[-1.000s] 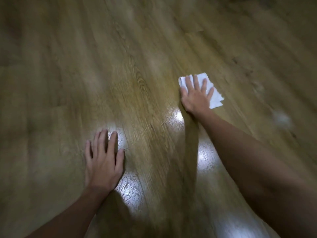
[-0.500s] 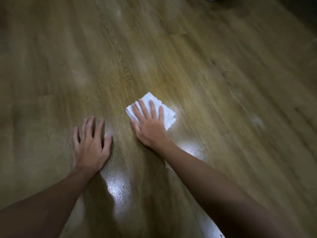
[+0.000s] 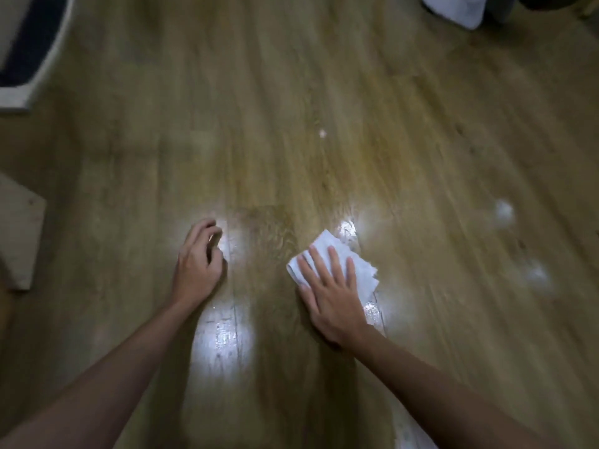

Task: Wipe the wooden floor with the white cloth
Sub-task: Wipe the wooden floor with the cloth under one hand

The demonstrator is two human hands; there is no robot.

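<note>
right hand (image 3: pixel 334 296) is flat on the cloth (image 3: pixel 337 260), fingers straight and a bit spread, pressing it onto the floor (image 3: pixel 324 92). not gripping it, just palm and fingers laid on top. the cloth is white, folded and kinda crumpled, sitting on the floor right of center, and its far and right edges stick out past the fingertips. the heel of the hand looks like it's on bare wood behind the cloth.

left hand (image 3: pixel 199 260) is off to the left, well apart from the cloth, holding nothing. fingers are curled under loosely, and it seems to rest on the floor, though i can't tell exactly which part is touching.

shiny wet-looking glare patches on the boards near both hands, biggest one between the forearms. a tiny pale speck (image 3: pixel 322 133) sits further up the floor, and a couple of blurry whitish smudges (image 3: pixel 504 212) show out to the right.

edges of frame: a dark mat with a pale border (image 3: pixel 29 43) top left, a light wooden board (image 3: pixel 17 231) at the left, and some white fabric (image 3: pixel 457 8) top right next to something dark, too blurry to make out.
</note>
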